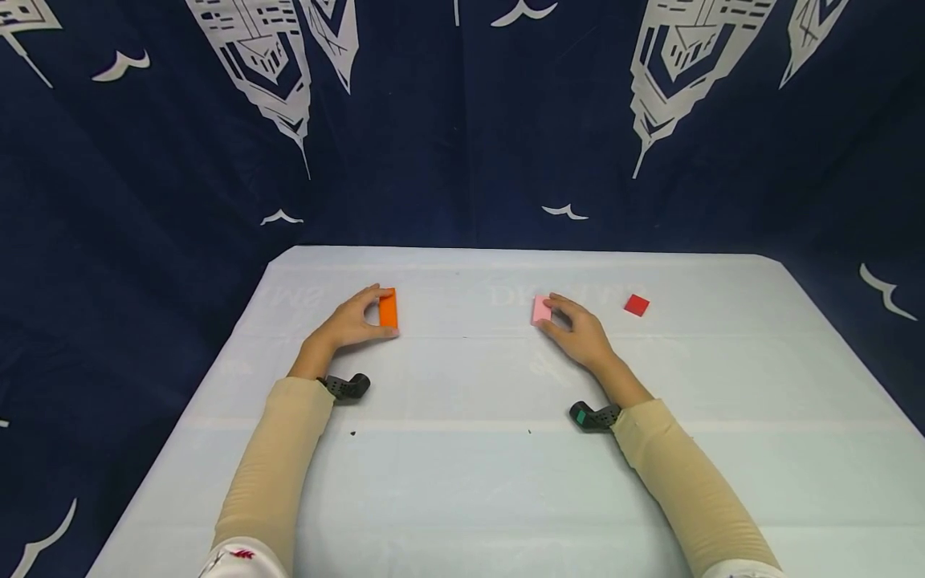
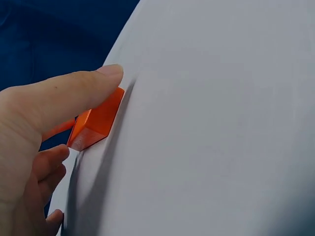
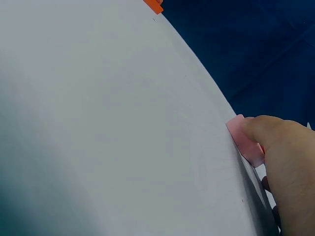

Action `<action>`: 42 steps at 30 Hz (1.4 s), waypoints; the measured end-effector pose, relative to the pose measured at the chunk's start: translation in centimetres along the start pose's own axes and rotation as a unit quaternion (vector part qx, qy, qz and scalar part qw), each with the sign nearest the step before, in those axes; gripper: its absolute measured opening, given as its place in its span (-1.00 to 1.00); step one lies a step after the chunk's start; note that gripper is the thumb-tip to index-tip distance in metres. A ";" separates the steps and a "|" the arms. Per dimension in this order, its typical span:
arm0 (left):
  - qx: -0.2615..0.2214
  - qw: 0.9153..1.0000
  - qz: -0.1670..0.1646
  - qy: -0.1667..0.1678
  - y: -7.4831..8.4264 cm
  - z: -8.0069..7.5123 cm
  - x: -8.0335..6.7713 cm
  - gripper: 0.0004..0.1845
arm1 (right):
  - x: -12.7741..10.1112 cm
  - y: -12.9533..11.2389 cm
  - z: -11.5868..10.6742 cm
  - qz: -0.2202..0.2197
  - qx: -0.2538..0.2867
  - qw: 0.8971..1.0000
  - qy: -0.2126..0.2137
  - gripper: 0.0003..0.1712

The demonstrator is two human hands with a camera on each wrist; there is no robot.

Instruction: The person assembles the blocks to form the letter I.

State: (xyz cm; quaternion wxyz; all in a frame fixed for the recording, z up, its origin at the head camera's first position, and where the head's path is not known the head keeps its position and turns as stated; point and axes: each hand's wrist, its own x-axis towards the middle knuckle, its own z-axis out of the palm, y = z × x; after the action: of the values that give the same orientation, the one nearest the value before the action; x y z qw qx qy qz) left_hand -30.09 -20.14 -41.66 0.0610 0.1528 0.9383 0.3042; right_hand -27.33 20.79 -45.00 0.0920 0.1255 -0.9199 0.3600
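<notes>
Left hand [image 1: 347, 323] pinching an orange block [image 1: 388, 308], right hand [image 1: 584, 339] gripping a pink block [image 1: 539, 310], red square [image 1: 637, 305] just chilling nearby.

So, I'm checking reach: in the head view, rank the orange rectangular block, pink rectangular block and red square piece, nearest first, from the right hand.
1. Pink block: held by the right hand.
2. Red square: to that hand's right.
3. Orange block: leftmost.

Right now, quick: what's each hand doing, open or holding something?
Left hand: holding the orange rectangular block between thumb and fingers.
Right hand: holding the pink rectangular block between thumb and fingers.
</notes>
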 end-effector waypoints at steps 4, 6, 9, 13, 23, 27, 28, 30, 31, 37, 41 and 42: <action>-0.006 1.000 -0.004 0.003 -0.1 0.1 -0.1 -0.09 | 0.0 0.1 0.1 -0.002 0.000 1.000 0.003 -0.37; -0.001 1.000 -0.006 0.004 -0.3 0.2 0.0 -0.10 | 0.0 0.1 0.1 -0.003 0.001 1.000 0.004 -0.37; 0.002 1.000 -0.009 0.007 -0.4 0.3 0.2 -0.11 | 0.0 0.1 0.1 -0.002 0.001 1.000 0.004 -0.37; 0.008 1.000 -0.009 0.013 -0.7 0.4 0.3 -0.12 | -0.1 0.1 0.1 -0.002 0.000 1.000 0.004 -0.37; -0.016 0.999 -0.012 0.044 -1.3 0.9 0.3 -0.11 | -0.1 0.1 0.1 0.001 -0.002 1.000 0.004 -0.36; -0.023 0.998 -0.015 0.063 -1.3 1.1 0.2 -0.12 | -0.1 0.1 0.1 0.003 -0.002 1.000 0.003 -0.37; -0.022 0.997 -0.016 0.066 -1.3 1.2 0.1 -0.12 | -0.1 0.1 0.1 0.003 -0.002 1.000 0.003 -0.37; -0.023 0.997 -0.018 0.075 -1.4 1.3 0.1 -0.13 | -0.1 0.1 0.1 0.003 -0.001 1.000 0.003 -0.37; -0.024 0.996 -0.019 0.079 -1.4 1.3 0.1 -0.13 | -0.1 0.1 0.1 0.002 -0.002 1.000 0.004 -0.37; -0.034 0.995 -0.016 0.094 -1.2 1.4 0.3 -0.15 | -0.1 0.1 0.1 -0.001 -0.002 1.000 0.007 -0.38; -0.051 0.994 -0.013 0.099 -0.9 1.5 0.4 -0.14 | -0.1 0.1 0.1 -0.002 0.000 1.000 0.008 -0.38; -0.054 0.993 -0.012 0.100 -0.9 1.6 0.4 -0.14 | -0.1 0.1 0.0 -0.002 0.000 1.000 0.009 -0.38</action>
State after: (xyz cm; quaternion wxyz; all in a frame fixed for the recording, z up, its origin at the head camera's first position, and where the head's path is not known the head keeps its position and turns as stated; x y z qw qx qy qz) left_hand -30.35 -19.80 -43.46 -0.0211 0.1073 0.9234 0.3678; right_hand -27.26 20.87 -45.14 0.1008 0.1246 -0.9187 0.3609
